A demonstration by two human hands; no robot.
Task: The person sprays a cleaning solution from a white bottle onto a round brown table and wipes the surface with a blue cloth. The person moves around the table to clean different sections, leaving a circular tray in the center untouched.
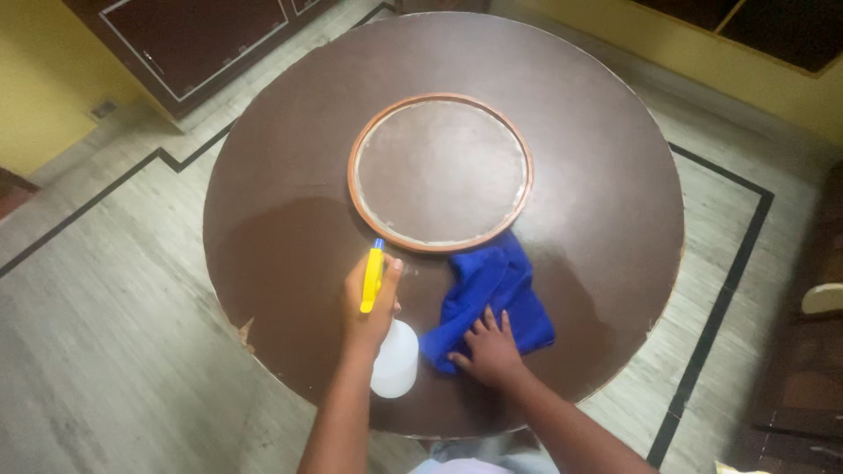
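Clamped in left hand (369,303): white spray bottle (394,358), yellow nozzle; right hand (490,351) spread flat on crumpled blue cloth (492,294) beside round tray (440,172); bare brown table (281,237) leftward, near edge close

Left grip (371,298) clenched, raised; right grip (488,348) flat, fingers spread.

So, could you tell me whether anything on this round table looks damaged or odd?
Yes: the round brown table has a chipped edge at its near-left rim, showing pale material. A darker, wet-looking patch spreads near the left hand holding the white spray bottle.
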